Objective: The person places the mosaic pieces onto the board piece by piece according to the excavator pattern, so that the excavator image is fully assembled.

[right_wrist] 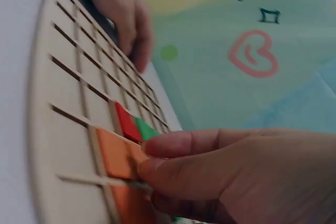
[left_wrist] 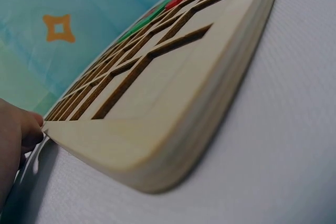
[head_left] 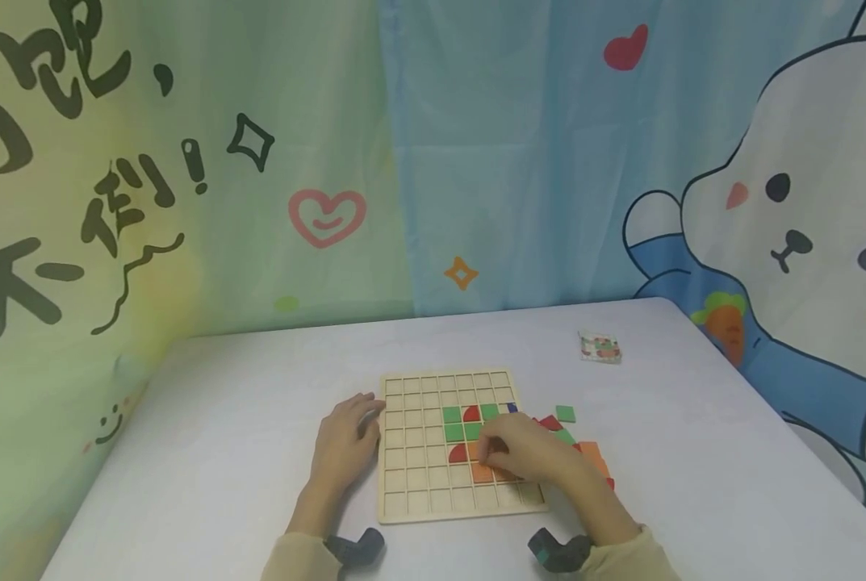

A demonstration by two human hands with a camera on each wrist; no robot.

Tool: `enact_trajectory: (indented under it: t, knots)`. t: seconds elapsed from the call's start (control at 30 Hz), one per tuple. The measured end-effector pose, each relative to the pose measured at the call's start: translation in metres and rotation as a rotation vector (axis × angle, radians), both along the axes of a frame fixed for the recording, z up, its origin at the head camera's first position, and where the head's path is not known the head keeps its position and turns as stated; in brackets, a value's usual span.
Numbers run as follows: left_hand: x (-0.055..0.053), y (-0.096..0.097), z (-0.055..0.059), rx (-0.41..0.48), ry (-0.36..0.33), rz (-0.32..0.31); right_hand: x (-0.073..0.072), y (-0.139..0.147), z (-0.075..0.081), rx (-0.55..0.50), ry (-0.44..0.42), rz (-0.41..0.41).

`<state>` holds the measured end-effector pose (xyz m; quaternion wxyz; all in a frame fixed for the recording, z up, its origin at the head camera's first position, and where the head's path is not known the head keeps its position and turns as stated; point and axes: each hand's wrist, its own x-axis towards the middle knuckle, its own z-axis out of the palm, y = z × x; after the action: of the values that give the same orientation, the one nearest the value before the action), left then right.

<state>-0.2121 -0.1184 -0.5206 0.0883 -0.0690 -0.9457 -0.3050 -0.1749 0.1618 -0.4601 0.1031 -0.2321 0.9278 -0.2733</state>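
A wooden grid board (head_left: 407, 506) lies on the white table, with several green, red and orange tiles set in its right half. At its left edge my left hand (head_left: 345, 444) lies with fingers extended, fingertips right at the rim. Over the lower right cells, my right hand (head_left: 530, 448) has its fingers curled, thumb and forefinger together at an orange tile (right_wrist: 116, 156). A red tile (right_wrist: 126, 121) and a green tile (right_wrist: 146, 128) sit just beyond these fingertips. More orange tiles (head_left: 482, 474) lie beneath the hand, and the hand hides part of the board.
Loose tiles in red, green and orange (head_left: 592, 456) lie right of the board, partly behind my right forearm. One green tile (head_left: 566, 414) sits apart there. Farther back is a small printed packet (head_left: 600, 348). A printed curtain (head_left: 476, 161) hangs behind the table.
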Motion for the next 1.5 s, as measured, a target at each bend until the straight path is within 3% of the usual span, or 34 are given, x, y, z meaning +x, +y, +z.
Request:
enact_trajectory:
  t: [0.17, 0.3, 0.4, 0.9, 1.3, 1.5]
  knots:
    - [-0.002, 0.0, 0.0, 0.003, 0.005, -0.007, -0.006, 0.027, 0.012, -0.008, -0.041, -0.153]
    - [-0.001, 0.0, 0.0, 0.005, -0.004, -0.013, -0.006, 0.052, 0.014, 0.084, -0.065, -0.31]
    - [-0.001, -0.001, 0.001, 0.0, -0.001, -0.012, -0.005, 0.064, 0.013, 0.123, -0.073, -0.356]
    - [0.0, -0.002, -0.002, 0.006, 0.006, -0.007, -0.011, 0.051, -0.003, 0.189, -0.105, -0.388]
    - [0.0, -0.002, 0.003, 0.009, 0.003, -0.016, -0.013, 0.049, -0.004, 0.216, -0.081, -0.392]
    - [0.0, -0.001, 0.003, 0.013, 0.003, -0.016, -0.011, 0.049, -0.004, 0.191, -0.136, -0.389]
